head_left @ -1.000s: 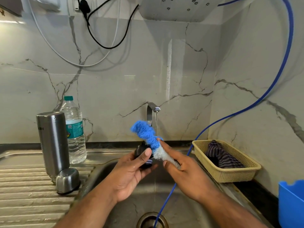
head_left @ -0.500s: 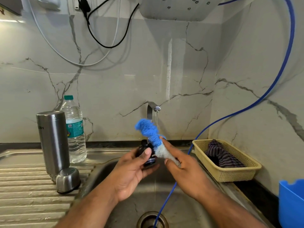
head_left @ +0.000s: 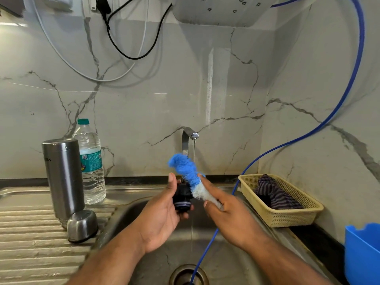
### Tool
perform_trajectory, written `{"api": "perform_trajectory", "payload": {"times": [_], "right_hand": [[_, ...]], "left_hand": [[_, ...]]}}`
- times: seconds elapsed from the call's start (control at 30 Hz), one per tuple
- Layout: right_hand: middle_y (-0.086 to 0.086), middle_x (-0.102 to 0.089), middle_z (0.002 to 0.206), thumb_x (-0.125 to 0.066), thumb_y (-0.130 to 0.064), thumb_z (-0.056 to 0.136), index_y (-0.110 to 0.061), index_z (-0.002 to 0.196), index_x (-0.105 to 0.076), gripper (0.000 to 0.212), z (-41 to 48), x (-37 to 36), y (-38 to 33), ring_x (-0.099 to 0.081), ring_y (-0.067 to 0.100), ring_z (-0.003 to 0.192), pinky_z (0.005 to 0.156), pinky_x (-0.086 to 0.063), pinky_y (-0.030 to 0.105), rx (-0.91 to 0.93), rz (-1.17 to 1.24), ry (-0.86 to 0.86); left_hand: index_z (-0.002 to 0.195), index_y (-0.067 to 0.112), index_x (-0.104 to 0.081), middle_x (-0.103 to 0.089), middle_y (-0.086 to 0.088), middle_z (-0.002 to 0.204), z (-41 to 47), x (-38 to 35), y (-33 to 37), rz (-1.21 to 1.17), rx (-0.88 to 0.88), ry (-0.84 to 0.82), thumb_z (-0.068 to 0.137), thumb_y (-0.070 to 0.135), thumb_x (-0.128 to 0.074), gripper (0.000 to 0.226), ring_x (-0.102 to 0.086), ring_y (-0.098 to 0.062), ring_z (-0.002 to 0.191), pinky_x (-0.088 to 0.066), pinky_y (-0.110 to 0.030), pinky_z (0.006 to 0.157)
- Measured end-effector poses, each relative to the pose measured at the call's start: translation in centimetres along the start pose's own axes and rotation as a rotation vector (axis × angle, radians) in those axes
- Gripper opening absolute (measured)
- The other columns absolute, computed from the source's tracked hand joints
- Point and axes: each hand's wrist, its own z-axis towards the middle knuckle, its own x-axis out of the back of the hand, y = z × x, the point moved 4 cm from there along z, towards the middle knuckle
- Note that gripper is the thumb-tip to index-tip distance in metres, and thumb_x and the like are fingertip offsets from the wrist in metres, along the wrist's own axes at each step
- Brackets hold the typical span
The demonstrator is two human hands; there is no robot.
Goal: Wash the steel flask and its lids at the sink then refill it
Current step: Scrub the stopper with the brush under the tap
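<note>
Left hand (head_left: 162,214) gripping round black lid (head_left: 182,197), right hand (head_left: 232,214) fuzzy brush (head_left: 186,167)

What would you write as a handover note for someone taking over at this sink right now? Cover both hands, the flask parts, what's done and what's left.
Left hand holds the black inner lid over the sink; right hand holds the blue-white brush against it. Tap is running.
Steel flask and steel cap stand on the drainboard.
Done: lids off.
Left: finish scrubbing the inner lid, rinse, refill, close. Cannot tell whether flask and cap are washed.
</note>
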Motion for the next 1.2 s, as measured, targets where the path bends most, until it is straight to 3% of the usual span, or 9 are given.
{"api": "perform_trajectory", "payload": {"times": [0.13, 0.23, 0.3, 0.43, 0.63, 0.77, 0.9, 1.07, 1.2], "right_hand": [[-0.023, -0.069, 0.086, -0.055, -0.021, 0.105, -0.070, 0.141, -0.037, 0.064, -0.2, 1.1, -0.3, -0.055, 0.000, 0.068, 0.069, -0.045, 0.017, -0.005, 0.093, -0.002], [-0.034, -0.062, 0.080, -0.055, -0.024, 0.106, -0.060, 0.145, -0.038, 0.056, 0.0, 1.4, -0.6, -0.056, -0.004, 0.068, 0.070, -0.042, 0.012, -0.005, 0.205, 0.011], [-0.026, -0.064, 0.081, -0.057, -0.029, 0.105, -0.054, 0.148, -0.042, 0.052, -0.3, 0.6, -1.3, -0.055, -0.001, 0.069, 0.069, -0.045, 0.016, 0.029, 0.218, -0.047], [-0.020, -0.061, 0.072, -0.058, -0.031, 0.104, -0.053, 0.147, -0.045, 0.050, -0.3, 0.6, -1.5, -0.053, 0.002, 0.069, 0.068, -0.045, 0.018, 0.041, 0.176, -0.118], [-0.026, -0.062, 0.074, -0.058, -0.033, 0.104, -0.053, 0.148, -0.044, 0.050, -0.3, 0.6, -1.5, -0.053, 0.000, 0.069, 0.068, -0.045, 0.019, 0.044, 0.151, -0.119], [-0.041, -0.059, 0.076, -0.058, -0.021, 0.104, -0.043, 0.148, -0.046, 0.051, -0.6, 0.8, -2.3, -0.057, -0.010, 0.072, 0.069, -0.041, 0.007, 0.063, 0.135, -0.205], [-0.038, -0.060, 0.075, -0.058, -0.024, 0.104, -0.046, 0.148, -0.046, 0.050, -0.4, 0.5, -2.4, -0.055, -0.009, 0.069, 0.069, -0.040, 0.008, 0.055, 0.126, -0.168], [-0.045, -0.058, 0.081, -0.060, -0.021, 0.103, -0.041, 0.148, -0.047, 0.050, -0.9, 0.4, -2.6, -0.054, -0.022, 0.075, 0.072, -0.039, 0.001, 0.042, 0.112, -0.264], [-0.042, -0.056, 0.072, -0.058, -0.020, 0.104, -0.041, 0.149, -0.047, 0.051, -0.4, 0.4, -2.2, -0.057, -0.016, 0.073, 0.070, -0.040, 0.004, 0.036, 0.105, -0.206]], "left_hand": [[0.133, 0.045, -0.055, -0.069, 0.018, 0.121, -0.2, 1.2, 0.5, 0.393, -0.118, 0.181, 0.057, 0.076, -0.082, 0.086, -0.063, -0.004, 0.107, -0.049, -0.025, 0.088], [0.134, 0.049, -0.052, -0.064, 0.024, 0.126, -0.3, 1.8, 1.0, 0.644, -0.168, 0.205, 0.060, 0.052, -0.094, 0.085, -0.058, 0.007, 0.118, -0.046, -0.021, 0.100], [0.133, 0.041, -0.055, -0.068, 0.020, 0.123, -0.3, 1.4, 1.0, 0.720, -0.209, 0.179, 0.069, 0.030, -0.094, 0.075, -0.062, 0.002, 0.116, -0.050, -0.025, 0.100], [0.119, 0.029, -0.065, -0.075, 0.010, 0.107, -0.2, 1.7, 1.7, 0.700, -0.276, 0.269, 0.075, 0.007, -0.086, 0.054, -0.071, -0.005, 0.100, -0.055, -0.026, 0.092], [0.120, 0.030, -0.061, -0.074, 0.006, 0.101, 0.0, 1.7, 1.6, 0.823, -0.258, 0.242, 0.069, 0.012, -0.083, 0.058, -0.071, -0.008, 0.094, -0.059, -0.035, 0.087], [0.103, 0.023, -0.067, -0.074, -0.001, 0.090, 0.2, 3.6, 2.6, 0.821, -0.249, 0.326, 0.070, 0.013, -0.079, 0.036, -0.072, -0.017, 0.087, -0.061, -0.046, 0.082], [0.104, 0.035, -0.061, -0.070, 0.015, 0.091, 0.0, 1.5, 0.9, 1.047, -0.178, 0.164, 0.066, 0.017, -0.077, 0.045, -0.067, 0.002, 0.087, -0.052, -0.019, 0.075], [0.096, 0.011, -0.072, -0.075, -0.004, 0.085, -0.2, 4.7, 2.4, 0.729, -0.213, 0.374, 0.076, -0.002, -0.075, 0.025, -0.067, -0.012, 0.077, -0.053, -0.026, 0.072], [0.102, 0.021, -0.072, -0.077, 0.003, 0.092, -0.4, 2.5, 1.9, 0.794, -0.206, 0.266, 0.076, 0.005, -0.081, 0.033, -0.073, -0.008, 0.085, -0.057, -0.022, 0.076]]}}
